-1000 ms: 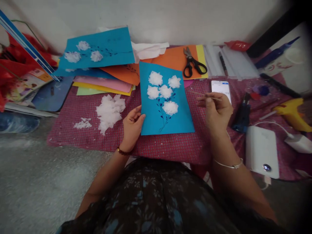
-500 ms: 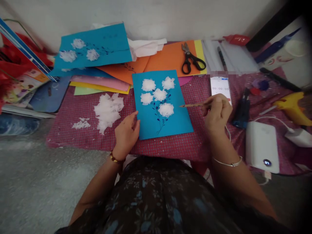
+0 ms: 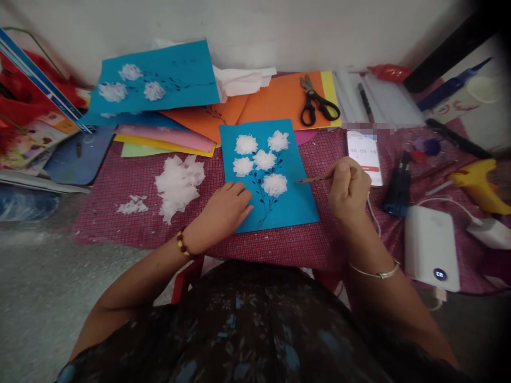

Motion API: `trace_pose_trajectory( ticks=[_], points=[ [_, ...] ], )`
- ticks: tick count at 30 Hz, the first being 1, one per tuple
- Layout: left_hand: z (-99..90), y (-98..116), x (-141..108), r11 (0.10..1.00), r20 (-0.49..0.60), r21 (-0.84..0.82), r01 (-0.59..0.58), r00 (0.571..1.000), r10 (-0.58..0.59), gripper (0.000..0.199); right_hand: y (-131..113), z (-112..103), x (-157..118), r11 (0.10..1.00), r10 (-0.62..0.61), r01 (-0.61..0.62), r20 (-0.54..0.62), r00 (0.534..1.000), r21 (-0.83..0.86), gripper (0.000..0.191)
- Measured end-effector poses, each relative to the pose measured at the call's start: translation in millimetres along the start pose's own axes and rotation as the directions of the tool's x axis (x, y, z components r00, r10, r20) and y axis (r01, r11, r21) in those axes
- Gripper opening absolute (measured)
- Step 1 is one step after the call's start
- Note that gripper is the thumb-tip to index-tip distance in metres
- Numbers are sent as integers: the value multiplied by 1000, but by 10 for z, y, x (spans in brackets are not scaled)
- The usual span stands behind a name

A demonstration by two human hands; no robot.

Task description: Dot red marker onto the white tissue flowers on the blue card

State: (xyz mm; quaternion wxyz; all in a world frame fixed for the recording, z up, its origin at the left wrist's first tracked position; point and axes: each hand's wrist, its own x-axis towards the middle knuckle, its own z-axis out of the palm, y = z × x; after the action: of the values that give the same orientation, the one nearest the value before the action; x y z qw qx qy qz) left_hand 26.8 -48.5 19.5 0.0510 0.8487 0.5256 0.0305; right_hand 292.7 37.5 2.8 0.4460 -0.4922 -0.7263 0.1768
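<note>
A blue card (image 3: 304, 206) with painted stems and leaves lies before me, bearing several white ruffled paper flowers (image 3: 275, 185). My left hand (image 3: 223, 209) lies flat across the card's lower left edge, fingers loosely stretched out and nothing in them. In my right hand (image 3: 348, 186), closed in a pinch, is a thin brown paintbrush (image 3: 315, 179); its dark pointed tip hovers over or touches the card's right part, I cannot tell which. Left of the card sits a heap of white tissue pieces (image 3: 178, 183), with smaller scraps (image 3: 132, 205) beside it.
A second blue flower card (image 3: 183, 66) tops coloured sheets at the back left. Black-handled scissors (image 3: 317, 103) lie on orange paper (image 3: 271, 103). To the right are a phone (image 3: 364, 159) showing a timer, a stapler-like dark tool (image 3: 398, 186), a white power bank (image 3: 431, 247) and a yellow glue gun (image 3: 479, 183).
My left hand has moved right, from the card's edge onto its lower left part. My right hand with the paintbrush has shifted slightly left and down.
</note>
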Motion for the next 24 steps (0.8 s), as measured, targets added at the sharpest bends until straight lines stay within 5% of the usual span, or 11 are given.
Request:
trace_pose_trajectory(
  ticks=[5,11,16,18,21,24],
  points=[
    [70,-63,89,1000,118,19,-13,993,10,17,-83,0,160,998,3,4,100,995,-70,39],
    [153,-7,122,992,-6,104,64,998,-64,17,-85,103,143,988,-14,36,146,989,-150,34],
    [238,-142,165,986,-108,-136,99,988,-114,23,69,198,18,997,31,-16,198,980,-79,35],
    [253,-234,185,937,-217,-332,110,958,-190,24,114,206,16,994,103,-108,132,986,33,37],
    [250,-351,211,838,-435,-544,47,838,-329,19,169,209,59,939,232,-234,39,972,253,34],
    [269,-417,228,770,-512,-638,-6,750,-419,29,241,233,97,866,292,-291,60,954,407,25]
  ],
)
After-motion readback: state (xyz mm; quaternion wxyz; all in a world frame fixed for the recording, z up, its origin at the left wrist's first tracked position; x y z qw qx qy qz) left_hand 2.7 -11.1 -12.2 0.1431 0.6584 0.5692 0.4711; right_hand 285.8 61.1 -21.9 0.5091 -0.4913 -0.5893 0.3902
